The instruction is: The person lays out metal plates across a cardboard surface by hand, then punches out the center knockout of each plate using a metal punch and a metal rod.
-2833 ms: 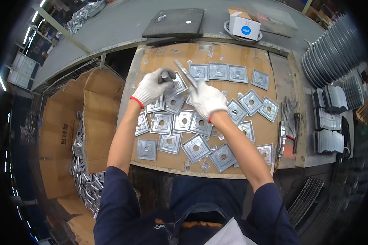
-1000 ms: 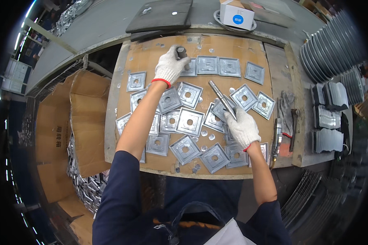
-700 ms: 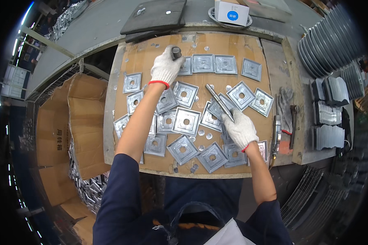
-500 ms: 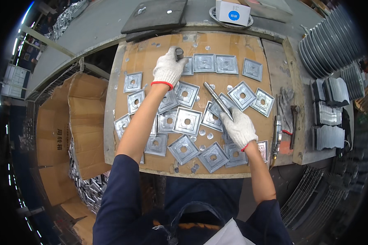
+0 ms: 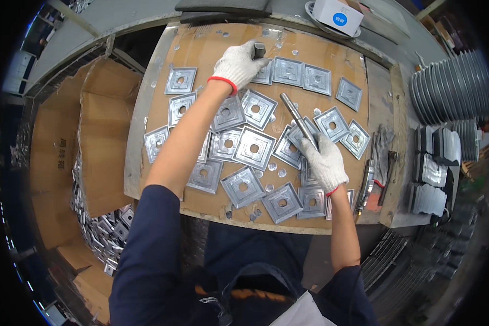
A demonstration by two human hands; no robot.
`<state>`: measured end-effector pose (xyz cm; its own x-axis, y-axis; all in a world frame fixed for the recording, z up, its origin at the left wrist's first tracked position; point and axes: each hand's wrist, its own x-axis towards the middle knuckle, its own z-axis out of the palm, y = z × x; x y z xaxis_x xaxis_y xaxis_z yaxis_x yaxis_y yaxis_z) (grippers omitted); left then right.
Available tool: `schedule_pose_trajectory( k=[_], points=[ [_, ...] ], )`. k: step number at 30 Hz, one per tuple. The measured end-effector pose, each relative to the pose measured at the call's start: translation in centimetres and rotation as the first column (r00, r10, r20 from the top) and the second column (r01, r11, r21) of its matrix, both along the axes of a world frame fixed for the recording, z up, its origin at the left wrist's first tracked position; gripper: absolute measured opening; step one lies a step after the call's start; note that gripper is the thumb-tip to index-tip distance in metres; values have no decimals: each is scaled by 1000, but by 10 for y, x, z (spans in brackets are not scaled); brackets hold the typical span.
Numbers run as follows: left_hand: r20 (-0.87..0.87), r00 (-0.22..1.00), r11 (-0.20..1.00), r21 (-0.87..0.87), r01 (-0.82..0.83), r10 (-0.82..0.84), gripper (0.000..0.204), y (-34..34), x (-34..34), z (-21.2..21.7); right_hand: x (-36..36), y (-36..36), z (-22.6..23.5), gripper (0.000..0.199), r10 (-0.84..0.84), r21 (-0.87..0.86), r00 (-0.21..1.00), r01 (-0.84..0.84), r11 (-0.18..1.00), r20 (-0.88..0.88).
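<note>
Far out to the left of both hands sits an open cardboard box [image 5: 100, 138], and below it a heap of loose metal plates [image 5: 100, 233] spills along the floor edge. Now the left hand [image 5: 236, 64], in a white knit glove with a red cuff, is stretched to the far side of the wooden board [image 5: 201, 46], fingers curled tight round a short dark metal cylinder [image 5: 259, 50] that stands upright with its top poking out above the fist. Just right of that fist lie square silver plates with centre holes, one [image 5: 288, 70] right beside the cylinder; nearer the person from the fist, more plates overlap under the forearm, a big one [image 5: 254, 147] lying flat between the two hands. Over to the right hand [image 5: 325, 162], gloved the same, closed round the near end of a long metal rod [image 5: 299, 118]; the rod slants away from the grip, up and to the left, its free end hanging over the plates. Directly under this hand lie further plates, and another [image 5: 281, 202] sits nearer the person, to its left. Right of the grip, off the board's edge, hand tools [image 5: 383, 163] rest on a side ledge, then stacks of grey parts [image 5: 432, 168], with a fan of stacked discs [image 5: 453, 84] above, well apart from the rod.
</note>
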<state>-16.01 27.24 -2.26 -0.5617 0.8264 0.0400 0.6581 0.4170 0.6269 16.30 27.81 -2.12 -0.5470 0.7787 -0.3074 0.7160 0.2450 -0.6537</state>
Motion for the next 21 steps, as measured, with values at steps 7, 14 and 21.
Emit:
schedule_pose_trajectory(
  k=[7,14,21],
  points=[
    [-14,993,992,-36,120,-120,46,-1,-12,-12,-72,19,94,39,5,295,950,92,951,-312],
    [-42,983,981,-85,174,-178,59,-4,-14,-5,-140,28,76,42,165,529,958,-16,848,-236],
    [-5,995,995,-13,96,-96,55,-11,-8,-9,-125,32,80,57,115,306,993,-99,947,-34]
  ],
)
